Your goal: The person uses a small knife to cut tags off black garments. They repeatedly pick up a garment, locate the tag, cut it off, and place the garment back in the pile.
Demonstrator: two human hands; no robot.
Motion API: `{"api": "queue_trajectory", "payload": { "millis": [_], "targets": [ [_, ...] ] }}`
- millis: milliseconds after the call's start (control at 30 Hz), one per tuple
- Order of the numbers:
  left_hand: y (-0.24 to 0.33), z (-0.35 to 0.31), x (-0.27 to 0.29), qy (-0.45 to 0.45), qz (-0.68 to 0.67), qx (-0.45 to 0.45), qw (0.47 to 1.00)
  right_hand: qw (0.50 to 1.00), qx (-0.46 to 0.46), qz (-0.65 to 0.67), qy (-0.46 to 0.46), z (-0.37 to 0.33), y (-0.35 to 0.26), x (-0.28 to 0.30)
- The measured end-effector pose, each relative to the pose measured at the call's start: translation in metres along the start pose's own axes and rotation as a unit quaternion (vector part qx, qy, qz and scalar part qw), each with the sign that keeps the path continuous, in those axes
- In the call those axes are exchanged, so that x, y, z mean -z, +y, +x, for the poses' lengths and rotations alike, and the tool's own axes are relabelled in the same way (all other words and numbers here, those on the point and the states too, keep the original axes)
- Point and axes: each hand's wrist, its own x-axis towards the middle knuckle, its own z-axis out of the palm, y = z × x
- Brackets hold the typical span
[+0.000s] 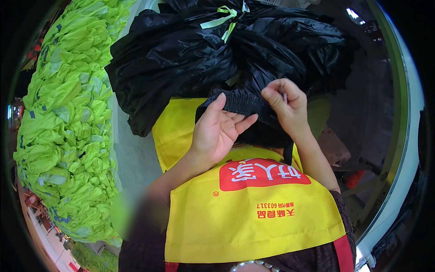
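Observation:
My left hand [215, 131] is turned palm up, thumb raised and fingers apart. Its fingertips lie against the gathered, elastic-looking edge [240, 102] of a black cloth piece. Just to the right, my right hand [289, 106] is closed in a pinch. A thin, dark bit shows between its thumb and fingers, too small to name. Beyond both hands spreads a large heap of shiny black fabric [181, 59]. Pale green strips [222, 20] tie it together at the top. Part of the black piece by my hands is hidden behind my fingers.
A tall pile of bright green cloth pieces [68, 127] fills the left side. A grey-white table surface [138, 154] shows between it and my left arm. My yellow apron [253, 226] covers my lap. A curved pale edge [398, 140] runs along the right.

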Motion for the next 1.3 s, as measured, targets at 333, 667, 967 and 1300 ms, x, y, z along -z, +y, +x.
{"api": "queue_trajectory", "payload": {
  "millis": [333,667,967,1300],
  "targets": [
    [0.011,0.003,0.004,-0.038,0.101,-0.003,0.994,0.998,-0.012,-0.038,0.043,0.009,-0.005,0.001],
    [0.044,0.012,-0.001,0.039,0.243,-0.122,0.962,0.952,0.059,-0.300,0.012,0.000,0.004,0.021],
    [0.123,0.054,0.038,0.131,0.235,-0.252,0.930,0.995,-0.066,-0.045,-0.054,0.011,0.000,-0.013],
    [0.023,-0.009,0.057,-0.127,0.813,-0.100,0.560,0.987,-0.027,0.157,-0.003,0.028,-0.048,-0.064]
  ]
}}
